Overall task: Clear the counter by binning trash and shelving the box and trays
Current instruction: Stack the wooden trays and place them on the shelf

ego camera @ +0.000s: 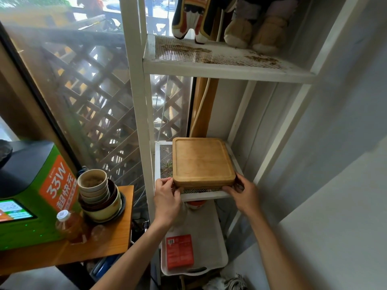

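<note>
Head view: both hands (pixel 206 194) grip the wooden trays (pixel 203 162) on the mesh shelf (pixel 201 194); stacked bowls (pixel 98 195) sit left.

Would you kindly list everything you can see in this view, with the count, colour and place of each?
Square wooden trays: a stack, count unclear, light brown, on the middle mesh shelf.
White metal shelving unit: one, white, centre, beside the window.
Stuffed toys: at least two, tan and dark, top shelf.
White plastic tray: one, white, lowest level.
Red flat box: one, red, lying in the white tray.
Stacked ceramic bowls: several, beige and brown, on the wooden counter at left.
Amber drink bottle: one, white cap, on the counter.
Green charging kiosk: one, green and orange, far left.
Left hand: one, gripping the trays' left front corner.
Right hand: one, gripping the right front corner.
</note>
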